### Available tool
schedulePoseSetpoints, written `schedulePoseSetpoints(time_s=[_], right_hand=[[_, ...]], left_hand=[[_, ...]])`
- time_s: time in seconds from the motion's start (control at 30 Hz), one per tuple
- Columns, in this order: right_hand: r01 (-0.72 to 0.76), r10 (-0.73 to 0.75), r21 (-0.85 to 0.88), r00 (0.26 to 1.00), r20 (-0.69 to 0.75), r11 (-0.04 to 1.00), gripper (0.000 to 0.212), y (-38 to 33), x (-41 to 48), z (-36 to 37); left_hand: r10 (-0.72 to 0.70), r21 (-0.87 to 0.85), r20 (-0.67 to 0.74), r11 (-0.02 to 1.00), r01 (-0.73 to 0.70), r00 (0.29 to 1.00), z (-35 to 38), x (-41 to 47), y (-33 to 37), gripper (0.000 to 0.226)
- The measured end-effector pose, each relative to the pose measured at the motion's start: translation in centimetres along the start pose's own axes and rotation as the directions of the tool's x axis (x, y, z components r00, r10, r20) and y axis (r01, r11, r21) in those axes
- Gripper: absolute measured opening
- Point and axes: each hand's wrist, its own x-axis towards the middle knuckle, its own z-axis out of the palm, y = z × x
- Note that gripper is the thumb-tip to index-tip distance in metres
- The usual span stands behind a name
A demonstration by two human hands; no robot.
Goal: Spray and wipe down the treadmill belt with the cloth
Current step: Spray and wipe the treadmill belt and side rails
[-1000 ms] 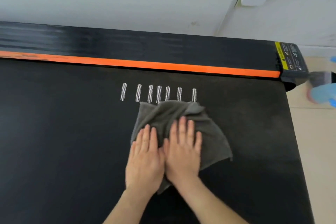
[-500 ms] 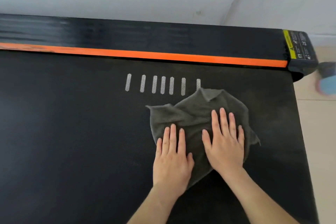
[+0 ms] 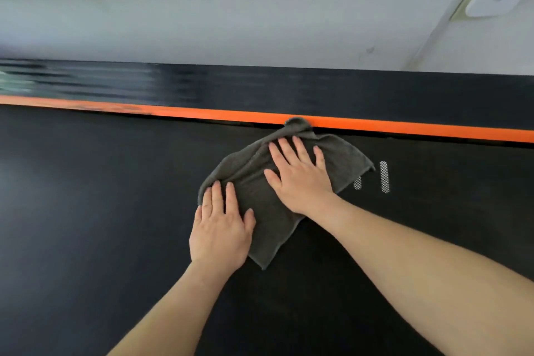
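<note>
Head view: left hand (image 3: 220, 230) and right hand (image 3: 300, 179) lie flat with fingers straight, gripping nothing. They press the crumpled dark grey terry cloth (image 3: 254, 173) onto the black textured treadmill belt (image 3: 115, 211), likely to spread wiping pressure. The cloth's far corner touches the orange side stripe (image 3: 404, 128), which, with the glossy black side rail (image 3: 346, 92), bounds the stroke. White mesh-patterned dashes (image 3: 383, 176) lie just beside the cloth.

The crumpled grey terry cloth (image 3: 255, 182) lies on the wide black rubber treadmill belt (image 3: 86, 211), its far tip touching the long orange stripe (image 3: 404, 127) before the black ribbed side rail (image 3: 318, 92), with the left hand (image 3: 219, 228) flat on its near-left corner, the right hand (image 3: 300, 179) flat on its middle, and the short white mesh dash marks (image 3: 383, 176) at its right edge.
</note>
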Motion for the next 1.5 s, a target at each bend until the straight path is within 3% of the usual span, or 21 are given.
schedulePoseSetpoints(time_s=[0.1,0.33,0.47,0.63,0.77,0.97,1.03,1.13,1.23,1.5], right_hand=[[0.023,-0.023,-0.021,1.0,0.0,1.0,0.062,-2.8,3.8,0.2],[0.034,-0.043,-0.101,0.995,-0.089,0.994,0.061,-3.2,4.2,1.2],[0.08,-0.088,-0.104,0.993,-0.081,0.991,0.062,0.3,1.5,0.5],[-0.148,0.131,-0.107,0.979,-0.153,0.983,0.07,9.4,-4.2,-1.1],[-0.426,0.396,-0.094,0.888,-0.232,0.9,0.068,17.4,-9.9,-2.8],[-0.659,0.648,0.027,0.731,-0.214,0.752,0.067,15.3,-9.1,-2.7],[-0.606,0.599,0.027,0.778,-0.19,0.795,0.067,11.4,-6.9,-1.9],[-0.412,0.398,-0.045,0.899,-0.182,0.91,0.067,5.2,-4.0,-0.8],[-0.222,0.212,-0.062,0.967,-0.144,0.973,0.067,-1.5,0.0,0.6],[0.144,-0.145,-0.143,0.989,0.003,0.979,0.068,-18.5,10.9,3.9]], left_hand=[[-0.064,-0.042,0.032,0.997,0.066,0.997,-1.5,3.2,-1.9,0.075],[-0.033,0.025,0.017,0.999,0.033,0.999,-0.3,4.3,-1.8,0.082],[0.162,0.038,-0.013,0.986,-0.161,0.987,-0.3,2.6,2.3,0.079],[0.359,0.003,0.09,0.933,-0.361,0.929,1.1,-0.5,10.3,0.076],[0.444,0.038,0.152,0.89,-0.454,0.883,1.1,-1.1,14.8,0.07],[0.458,0.065,0.18,0.877,-0.476,0.87,0.4,-0.5,16.7,0.069],[0.404,0.07,0.164,0.905,-0.42,0.9,0.0,0.4,14.1,0.069],[0.31,0.076,0.102,0.945,-0.318,0.945,-1.0,2.4,9.3,0.068],[0.21,0.118,0.07,0.969,-0.217,0.975,-2.1,4.1,2.6,0.068],[-0.033,0.133,-0.008,0.991,0.034,0.999,-3.3,7.2,-17.2,0.071]])
